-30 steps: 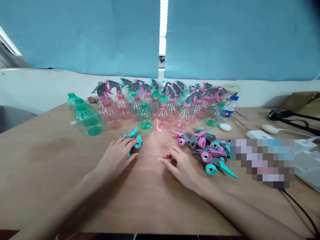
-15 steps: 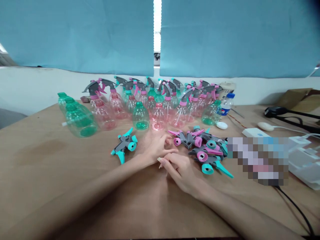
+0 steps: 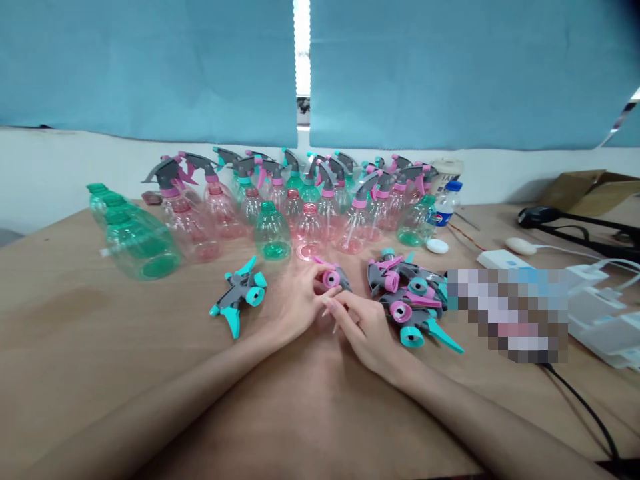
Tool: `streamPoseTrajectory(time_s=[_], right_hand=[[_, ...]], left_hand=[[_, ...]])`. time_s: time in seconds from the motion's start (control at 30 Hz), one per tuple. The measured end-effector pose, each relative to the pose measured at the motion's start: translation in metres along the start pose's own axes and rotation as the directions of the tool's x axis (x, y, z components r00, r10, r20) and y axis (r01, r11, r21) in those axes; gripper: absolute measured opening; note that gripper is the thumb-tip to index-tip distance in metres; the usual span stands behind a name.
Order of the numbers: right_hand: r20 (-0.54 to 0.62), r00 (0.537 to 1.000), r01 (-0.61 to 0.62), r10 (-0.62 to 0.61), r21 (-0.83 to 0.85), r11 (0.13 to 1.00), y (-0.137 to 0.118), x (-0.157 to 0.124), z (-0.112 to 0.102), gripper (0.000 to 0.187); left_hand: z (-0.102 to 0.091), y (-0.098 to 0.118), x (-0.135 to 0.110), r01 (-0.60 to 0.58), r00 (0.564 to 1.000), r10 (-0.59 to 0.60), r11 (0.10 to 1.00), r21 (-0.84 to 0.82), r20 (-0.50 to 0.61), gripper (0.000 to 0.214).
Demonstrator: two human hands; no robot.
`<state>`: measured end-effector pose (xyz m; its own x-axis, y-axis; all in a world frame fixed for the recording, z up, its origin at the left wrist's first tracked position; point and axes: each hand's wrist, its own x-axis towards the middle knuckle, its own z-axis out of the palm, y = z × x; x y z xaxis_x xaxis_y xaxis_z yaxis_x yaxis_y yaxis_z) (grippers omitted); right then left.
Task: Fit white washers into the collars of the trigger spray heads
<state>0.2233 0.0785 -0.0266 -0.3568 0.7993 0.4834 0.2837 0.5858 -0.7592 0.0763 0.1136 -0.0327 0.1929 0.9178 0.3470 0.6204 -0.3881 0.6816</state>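
Note:
My left hand (image 3: 299,301) and my right hand (image 3: 361,325) meet at the middle of the wooden table (image 3: 100,347). Both sets of fingers are closed around a grey spray head with a pink collar (image 3: 333,278). A grey and teal spray head (image 3: 239,293) lies loose just left of my left hand. A heap of several grey, pink and teal spray heads (image 3: 411,298) sits right of my right hand. Behind stand several pink and green clear bottles (image 3: 273,230), some capped with spray heads.
Green bottles (image 3: 135,237) lie on their sides at the left. A small water bottle (image 3: 443,205) stands at the back right. White boxes (image 3: 597,313), a black cable (image 3: 580,400) and a cardboard box (image 3: 585,190) fill the right side. Blue blinds hang behind.
My left hand let go of the teal spray head and moved right. Both hands now hold a pink-collared spray head taken from the pile's left end. The camera turned slightly right.

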Motion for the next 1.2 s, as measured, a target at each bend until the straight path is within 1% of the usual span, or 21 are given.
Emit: streamPoseTrajectory(time_s=[0.13, 0.2, 0.27, 0.37, 0.47, 0.57, 0.73, 0.87, 0.93, 1.07, 1.2], right_hand=[[-0.121, 0.988, -0.088, 0.096, 0.068, 0.994, 0.005, 0.005, 0.001, 0.020], [-0.144, 0.979, -0.134, 0.146, 0.086, 0.987, 0.007, 0.006, 0.002, 0.019], [-0.120, 0.978, -0.157, 0.169, 0.102, 0.982, 0.007, 0.006, 0.004, 0.019], [-0.029, 0.986, -0.157, 0.162, 0.133, 0.979, 0.006, 0.003, 0.008, 0.021], [0.047, 0.989, -0.142, 0.137, 0.154, 0.978, 0.002, -0.001, 0.011, 0.014], [0.076, 0.990, -0.128, 0.119, 0.127, 0.984, 0.001, -0.004, 0.013, 0.012], [0.098, 0.984, -0.156, 0.147, 0.094, 0.983, 0.002, -0.005, 0.015, 0.016], [0.104, 0.984, -0.152, 0.146, 0.050, 0.987, 0.000, -0.004, 0.015, 0.021], [0.106, 0.983, -0.152, 0.147, 0.043, 0.987, 0.000, -0.003, 0.015, 0.022], [0.110, 0.982, -0.157, 0.152, 0.042, 0.987, 0.000, -0.002, 0.016, 0.025], [0.116, 0.981, -0.162, 0.157, 0.039, 0.986, 0.000, -0.002, 0.015, 0.026]], left_hand=[[-0.024, 0.001, -0.024, 0.033, 0.990, -0.034, 0.999, -0.003, -0.136, 0.023], [-0.033, 0.001, -0.034, 0.008, 0.987, -0.004, 1.000, 0.024, -0.163, 0.025], [-0.040, -0.001, -0.042, -0.062, 0.984, 0.080, 0.991, 0.116, -0.157, 0.030], [-0.043, -0.005, -0.048, -0.191, 0.970, 0.220, 0.952, 0.238, -0.105, 0.035], [-0.042, -0.007, -0.048, -0.252, 0.961, 0.271, 0.934, 0.252, -0.046, 0.040], [-0.041, -0.007, -0.047, -0.243, 0.966, 0.257, 0.941, 0.236, -0.026, 0.044], [-0.041, -0.004, -0.047, -0.206, 0.976, 0.215, 0.956, 0.208, -0.021, 0.031], [-0.041, -0.005, -0.048, -0.187, 0.982, 0.190, 0.969, 0.162, -0.004, 0.037], [-0.040, -0.005, -0.048, -0.155, 0.988, 0.156, 0.977, 0.146, 0.004, 0.038], [-0.040, -0.005, -0.047, -0.068, 0.997, 0.071, 0.986, 0.151, -0.011, 0.029], [-0.042, -0.004, -0.047, -0.060, 0.998, 0.065, 0.985, 0.164, -0.022, 0.024]])
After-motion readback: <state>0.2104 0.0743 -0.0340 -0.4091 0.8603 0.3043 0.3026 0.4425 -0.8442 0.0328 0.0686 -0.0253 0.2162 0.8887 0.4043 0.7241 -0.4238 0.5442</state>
